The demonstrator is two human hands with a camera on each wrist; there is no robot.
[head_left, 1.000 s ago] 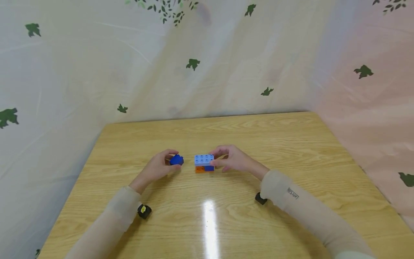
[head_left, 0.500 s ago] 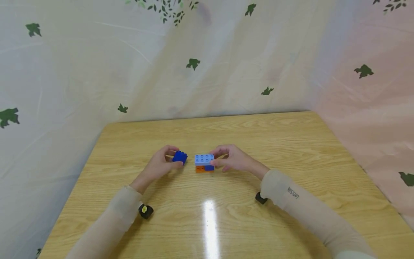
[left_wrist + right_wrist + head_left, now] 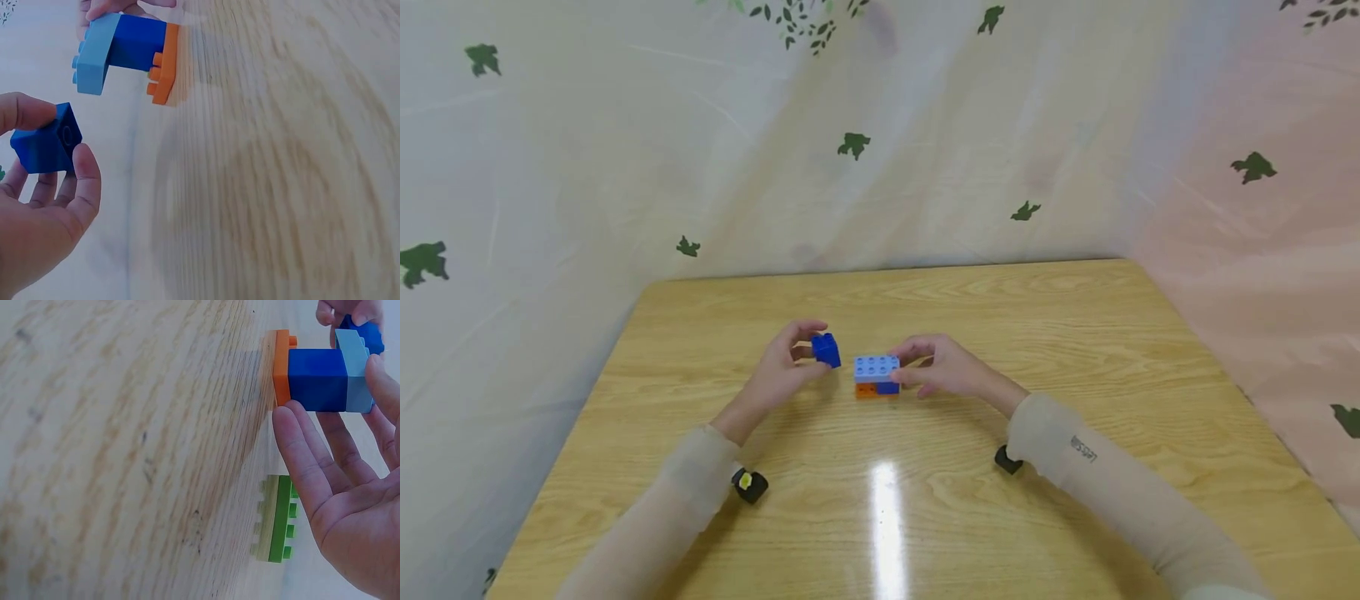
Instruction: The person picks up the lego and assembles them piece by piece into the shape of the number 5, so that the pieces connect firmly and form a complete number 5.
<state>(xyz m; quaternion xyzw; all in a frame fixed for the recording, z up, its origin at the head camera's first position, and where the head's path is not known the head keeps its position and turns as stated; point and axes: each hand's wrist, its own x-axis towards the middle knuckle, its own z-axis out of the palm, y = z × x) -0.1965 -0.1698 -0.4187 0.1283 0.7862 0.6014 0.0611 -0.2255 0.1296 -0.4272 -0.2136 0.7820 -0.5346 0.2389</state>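
- You worked at one desk (image 3: pixel 1075 333).
- On it, your right hand (image 3: pixel 951 367) had its fingers round one stack (image 3: pixel 877 369) of three bricks, light blue over blue over orange.
- One green brick (image 3: pixel 284 519) lay near that hand.
- Your left hand (image 3: pixel 781 372) pinched one loose blue brick (image 3: pixel 826 351) in its fingers, raised beside the stack.

The sleeved left forearm (image 3: pixel 643 517) and right forearm (image 3: pixel 1131 487) slant inward from the near side; the left hand (image 3: pixel 778 372) pinches, the right hand (image 3: pixel 949 367) grips between thumb (image 3: pixel 382 384) and fingers (image 3: pixel 306 450).

Smooth plastic bricks (image 3: pixel 136 42); glossy wood-grain table (image 3: pixel 985 517); creased backdrop (image 3: pixel 925 125), perhaps cloth
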